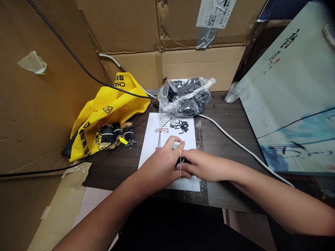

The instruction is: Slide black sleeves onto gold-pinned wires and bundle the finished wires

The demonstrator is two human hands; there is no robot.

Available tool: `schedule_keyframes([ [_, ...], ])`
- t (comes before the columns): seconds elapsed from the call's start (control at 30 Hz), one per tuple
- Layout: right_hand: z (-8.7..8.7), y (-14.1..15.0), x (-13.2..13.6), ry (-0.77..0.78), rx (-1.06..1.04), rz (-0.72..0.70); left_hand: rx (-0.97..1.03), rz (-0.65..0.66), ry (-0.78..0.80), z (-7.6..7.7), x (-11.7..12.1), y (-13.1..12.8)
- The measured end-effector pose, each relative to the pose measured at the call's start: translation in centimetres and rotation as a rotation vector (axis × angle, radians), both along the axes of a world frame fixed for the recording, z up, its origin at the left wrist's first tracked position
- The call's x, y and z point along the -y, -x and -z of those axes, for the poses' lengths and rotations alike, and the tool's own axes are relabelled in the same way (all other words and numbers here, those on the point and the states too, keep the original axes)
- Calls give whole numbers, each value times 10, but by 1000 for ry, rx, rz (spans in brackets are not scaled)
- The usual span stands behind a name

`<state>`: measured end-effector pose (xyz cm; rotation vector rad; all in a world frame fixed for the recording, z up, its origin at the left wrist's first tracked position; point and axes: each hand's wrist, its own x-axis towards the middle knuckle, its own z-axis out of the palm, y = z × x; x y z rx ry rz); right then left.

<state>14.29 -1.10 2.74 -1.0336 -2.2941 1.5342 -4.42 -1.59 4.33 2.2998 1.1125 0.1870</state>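
Left hand [159, 165] and right hand [205, 165] closed, fingers [172, 142] gripping small black wire bundle [183, 161] with pale elastic band [180, 170], on lower part of white printed paper sheet [153, 153]; loose short black wire pieces [180, 126] above hands on sheet.

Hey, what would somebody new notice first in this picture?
The bright yellow printed bag at the left of the dark desk stands out first, with bundled black wires lying against it. Behind the centre sits a clear plastic bag full of black pieces. In the middle, the left hand and right hand meet over a white printed sheet, around a small black bundle.
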Motion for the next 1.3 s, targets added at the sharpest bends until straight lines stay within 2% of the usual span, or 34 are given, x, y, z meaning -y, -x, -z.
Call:
schedule_keyframes([
  [0.2,18,8,-1,81,-158,90,-399,86,-279,-17,0,-10],
  [0.33,21,12,1,130,-231,22,-576,152,-352,-31,0,-15],
  [0.47,13,11,7,51,-128,14,-548,245,-218,-39,-17,-9],
  [0.57,4,10,15,-64,-5,33,-413,370,40,-42,-34,3],
  [0.67,-4,11,21,-91,26,24,-351,375,244,-47,-46,11],
  [0.77,-5,15,23,-103,10,29,-362,380,307,-53,-50,14],
  [0.83,-1,18,21,-101,-38,55,-394,390,294,-57,-49,13],
  [0.9,5,20,19,-53,-105,85,-424,381,210,-59,-47,12],
  [1.0,12,20,15,77,-242,114,-441,332,2,-61,-45,13],
  [1.07,14,18,12,156,-323,118,-406,294,-53,-61,-48,15],
  [1.13,15,17,8,243,-395,99,-321,283,41,-59,-54,17],
  [1.23,16,16,4,378,-494,81,-184,316,314,-56,-62,20],
  [1.3,20,17,1,435,-538,81,-189,303,310,-55,-62,18],
])
